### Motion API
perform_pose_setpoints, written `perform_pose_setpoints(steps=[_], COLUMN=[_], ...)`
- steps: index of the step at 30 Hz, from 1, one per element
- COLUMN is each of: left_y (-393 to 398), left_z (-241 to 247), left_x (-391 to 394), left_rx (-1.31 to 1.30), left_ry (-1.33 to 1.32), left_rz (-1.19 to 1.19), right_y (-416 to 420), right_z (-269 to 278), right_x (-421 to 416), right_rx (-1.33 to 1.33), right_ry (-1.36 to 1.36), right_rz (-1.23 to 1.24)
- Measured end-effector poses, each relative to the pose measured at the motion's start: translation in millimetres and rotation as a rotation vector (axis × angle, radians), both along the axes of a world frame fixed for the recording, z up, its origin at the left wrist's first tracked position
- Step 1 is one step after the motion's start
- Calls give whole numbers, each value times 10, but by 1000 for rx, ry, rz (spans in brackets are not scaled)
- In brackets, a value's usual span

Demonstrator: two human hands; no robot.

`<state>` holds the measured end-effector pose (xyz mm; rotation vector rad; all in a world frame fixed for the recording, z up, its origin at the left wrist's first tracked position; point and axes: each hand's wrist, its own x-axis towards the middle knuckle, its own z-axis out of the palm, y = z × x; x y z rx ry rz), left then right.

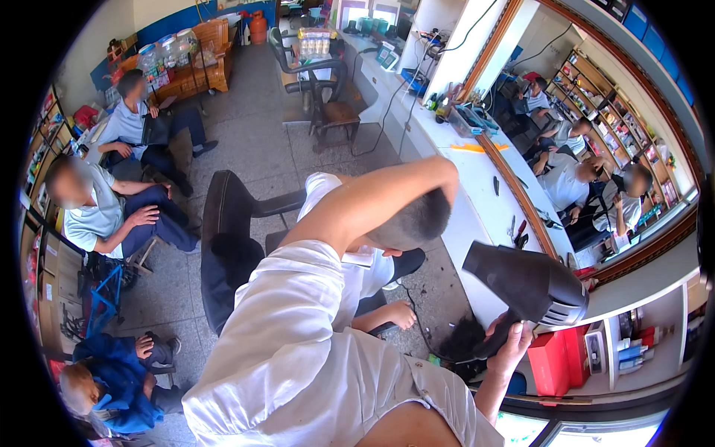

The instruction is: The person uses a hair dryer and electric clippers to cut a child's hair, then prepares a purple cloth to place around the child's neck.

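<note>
In my right hand (511, 346) is a black hair dryer (525, 282), gripped by its handle. Its nozzle points left and up toward the head (419, 223) of a seated person, with a gap between. My left arm reaches across above that person. The wrist bends down at the far side of the head, where my left hand (449, 181) rests against the short dark hair; its fingers are hidden. The person leans forward in a black salon chair (226, 251), one hand (401, 314) near the armrest. A black cord (419, 318) runs below the dryer.
A white counter (480, 207) under a wood-framed mirror (603, 112) carries scissors (511, 226), a comb and a plastic tool tray (466, 120). Red boxes (550, 363) stand on the shelf at right. Several people sit along the left; another chair (329, 106) stands behind.
</note>
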<state>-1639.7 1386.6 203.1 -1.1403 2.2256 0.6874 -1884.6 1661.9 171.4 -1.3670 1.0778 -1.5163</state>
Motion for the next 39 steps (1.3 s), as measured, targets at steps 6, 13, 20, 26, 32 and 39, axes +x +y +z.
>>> perform_pose_setpoints(steps=[6,13,20,26,32,39], left_y=[516,-26,264,-133,248,-130], left_z=[47,120,81,-213,64,-433], left_x=[-528,413,-56,695,110,639], left_rx=[15,-331,-341,-330,-245,-480], left_ry=[-26,41,254,339,411,573], left_rz=[-272,-53,19,319,-37,366], right_y=[38,95,-160,-386,-439,-355], right_z=[97,-17,165,218,225,221], right_x=[-17,-62,261,364,335,301], right_rx=[-8,-26,-31,-16,6,-73], right_ry=[-69,363,266,147,118,226], right_rz=[43,-97,-103,-94,43,0])
